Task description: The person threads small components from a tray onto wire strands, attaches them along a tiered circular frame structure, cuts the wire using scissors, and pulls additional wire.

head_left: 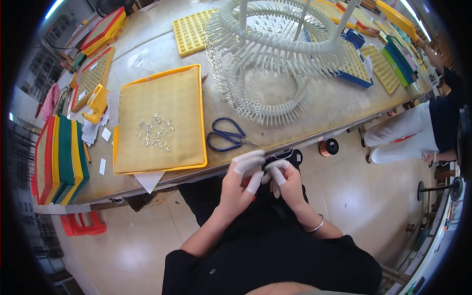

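My left hand (239, 183) and my right hand (287, 183) are close together in front of the table edge, above my lap. White finger covers sit on several fingers of both. The fingers of each hand are curled and pinched; anything between them is too small or hidden to make out. On the table just beyond lie scissors (227, 135) with dark blue looped handles. To their left is a yellow-rimmed tray (202, 113) with a tan lining, and a loose heap of small silvery metal pieces (156, 132) lies on it.
A tall rack of pale coiled rings (295, 46), hung with small metal pieces, stands at the back. Stacked coloured trays (61, 157) line the left side. A copper-coloured spool (328, 147) and a red stool (83, 223) are below the table. Another person (408, 130) stands at the right.
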`<state>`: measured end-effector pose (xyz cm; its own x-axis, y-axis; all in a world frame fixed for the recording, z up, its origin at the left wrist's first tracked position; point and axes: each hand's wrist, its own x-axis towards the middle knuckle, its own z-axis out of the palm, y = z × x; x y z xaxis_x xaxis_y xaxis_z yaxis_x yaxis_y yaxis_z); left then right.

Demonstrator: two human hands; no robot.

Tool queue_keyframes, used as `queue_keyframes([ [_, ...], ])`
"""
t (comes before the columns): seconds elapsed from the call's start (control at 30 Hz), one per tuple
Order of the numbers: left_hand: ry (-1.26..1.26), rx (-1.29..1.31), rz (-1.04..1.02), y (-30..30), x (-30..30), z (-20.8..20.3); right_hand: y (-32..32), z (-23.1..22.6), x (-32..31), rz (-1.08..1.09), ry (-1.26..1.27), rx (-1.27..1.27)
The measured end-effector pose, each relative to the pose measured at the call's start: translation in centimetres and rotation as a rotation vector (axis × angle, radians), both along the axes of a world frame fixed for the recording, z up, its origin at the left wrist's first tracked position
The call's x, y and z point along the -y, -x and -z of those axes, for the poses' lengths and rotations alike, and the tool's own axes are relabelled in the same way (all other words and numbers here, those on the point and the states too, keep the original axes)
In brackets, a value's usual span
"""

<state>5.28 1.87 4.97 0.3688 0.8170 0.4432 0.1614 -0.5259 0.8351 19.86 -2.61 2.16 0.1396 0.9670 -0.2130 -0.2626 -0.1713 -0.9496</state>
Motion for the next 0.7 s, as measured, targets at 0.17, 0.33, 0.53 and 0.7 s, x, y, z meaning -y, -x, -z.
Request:
queue_keyframes([
  [0.17, 0.544, 0.818, 0.258, -4.0, 0.1, 2.2, -1.3, 2.7, 3.2, -0.073, 0.197, -0.013],
  [0.33, 0.459, 0.789, -0.009, -4.8, 0.5, 5.7, -3.6, 5.2, 5.1, -0.104, 0.272, 0.216],
  [0.53, 0.143, 0.376, -0.201, -5.4, -0.5, 6.2, -6.5, 6.6, 7.2, -0.115, 0.316, 0.318],
  [0.7, -0.195, -0.226, -0.357, -5.9, -1.9, 3.5, -10.3, 3.3, 7.1, -0.318, 0.524, 0.38],
])
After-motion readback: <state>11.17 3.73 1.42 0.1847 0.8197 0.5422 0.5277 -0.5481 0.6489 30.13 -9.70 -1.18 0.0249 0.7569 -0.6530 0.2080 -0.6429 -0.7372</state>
